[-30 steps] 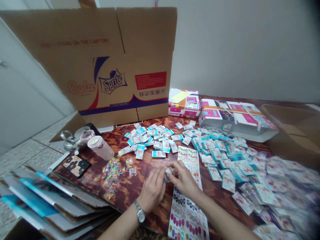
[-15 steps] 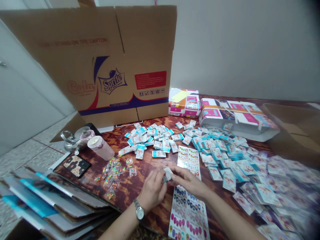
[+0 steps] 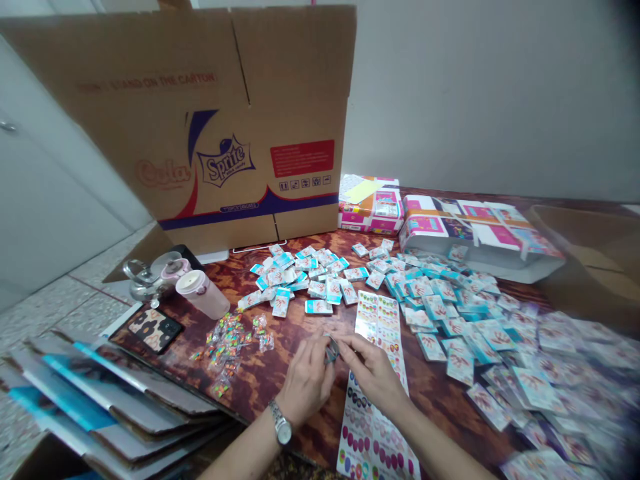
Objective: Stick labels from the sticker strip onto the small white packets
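Observation:
A small carton box (image 3: 331, 349) is held up between my hands over the table, one end facing me and looking dark inside. My left hand (image 3: 309, 373), with a watch on its wrist, is closed around the box. The fingertips of my right hand (image 3: 367, 368) pinch at the box's right edge. Beneath my right hand lies a printed sticker sheet (image 3: 380, 447) with rows of coloured ovals. Small wrapped candies (image 3: 227, 343) in clear film are scattered left of my hands. Beyond them sits a pile of similar white and blue boxes (image 3: 305, 273).
More small boxes (image 3: 460, 313) spread across the right side. A large cardboard carton (image 3: 225, 127) stands at the back left, two printed boxes (image 3: 373, 207) behind the piles. At left are a cup (image 3: 203, 293), a phone (image 3: 155, 329) and stacked flat cardboard (image 3: 125, 407).
The small box has turned in my hands, so its pale face has given way to a darker end. My right-hand fingers have closed in on its edge.

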`<state>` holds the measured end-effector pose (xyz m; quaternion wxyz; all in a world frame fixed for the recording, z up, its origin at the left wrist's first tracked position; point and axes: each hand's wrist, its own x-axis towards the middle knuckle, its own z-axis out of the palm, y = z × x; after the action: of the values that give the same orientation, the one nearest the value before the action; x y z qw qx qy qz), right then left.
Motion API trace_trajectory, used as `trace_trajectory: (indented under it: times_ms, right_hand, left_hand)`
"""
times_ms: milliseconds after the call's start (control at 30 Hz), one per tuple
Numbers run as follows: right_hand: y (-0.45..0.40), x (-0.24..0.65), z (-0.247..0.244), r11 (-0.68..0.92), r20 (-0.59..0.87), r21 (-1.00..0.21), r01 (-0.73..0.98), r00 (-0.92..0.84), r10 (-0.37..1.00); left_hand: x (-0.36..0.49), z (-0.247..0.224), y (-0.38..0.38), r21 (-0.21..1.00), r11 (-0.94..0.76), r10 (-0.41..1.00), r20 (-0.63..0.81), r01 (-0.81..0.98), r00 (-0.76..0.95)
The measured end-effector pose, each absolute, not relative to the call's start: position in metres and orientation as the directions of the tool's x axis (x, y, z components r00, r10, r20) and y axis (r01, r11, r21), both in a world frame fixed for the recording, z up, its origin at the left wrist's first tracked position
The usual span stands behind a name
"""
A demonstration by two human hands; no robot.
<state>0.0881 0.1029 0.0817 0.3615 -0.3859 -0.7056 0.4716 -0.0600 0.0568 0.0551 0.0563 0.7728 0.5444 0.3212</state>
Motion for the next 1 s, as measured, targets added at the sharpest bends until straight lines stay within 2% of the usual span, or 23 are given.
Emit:
trace_trajectory:
  times_ms: [167,233,367,533,600,667,767,867,933,1000]
  right_hand:
    - [0.101,0.084,0.072,0.110,0.043,-0.980,0.169,-0.357,0.933]
    - [0.100,0.082,0.073,0.154,0.075,-0.961,0.230,-0.316,0.946]
    - [0.091,0.079,0.078,0.344,0.226,-0.866,0.364,-0.328,0.917]
    - [0.073,0.074,0.067,0.523,0.396,-0.739,0.425,-0.353,0.848]
    - [0.068,0.075,0.061,0.526,0.404,-0.738,0.423,-0.348,0.846]
    - [0.069,0.077,0.058,0.444,0.328,-0.799,0.405,-0.324,0.887]
    - [0.085,0.086,0.060,0.258,0.151,-0.914,0.315,-0.325,0.933]
    - [0.121,0.111,0.070,0.032,-0.010,-0.992,0.126,-0.316,0.949]
    - [0.149,0.136,0.079,-0.075,-0.066,-0.992,-0.105,-0.081,0.995]
    - [0.174,0.163,0.085,-0.007,-0.071,-0.934,-0.357,0.168,0.983]
  left_hand:
    - [-0.057,0.050,0.054,0.456,-0.365,0.882,0.448,0.812,0.145]
    - [-0.054,0.050,0.053,0.465,-0.349,0.887,0.444,0.814,0.126]
    - [-0.051,0.051,0.053,0.440,-0.333,0.891,0.437,0.834,0.125]
    - [-0.050,0.048,0.056,0.409,-0.295,0.897,0.431,0.864,0.102]
    - [-0.050,0.046,0.057,0.420,-0.272,0.908,0.411,0.866,0.085]
    - [-0.048,0.045,0.057,0.425,-0.273,0.920,0.379,0.863,0.105]
    - [-0.043,0.050,0.058,0.432,-0.319,0.926,0.333,0.844,0.179]
    - [-0.041,0.059,0.061,0.440,-0.356,0.919,0.327,0.824,0.222]
    - [-0.047,0.059,0.063,0.418,-0.354,0.912,0.351,0.836,0.211]
    - [-0.062,0.051,0.064,0.375,-0.309,0.909,0.387,0.874,0.155]
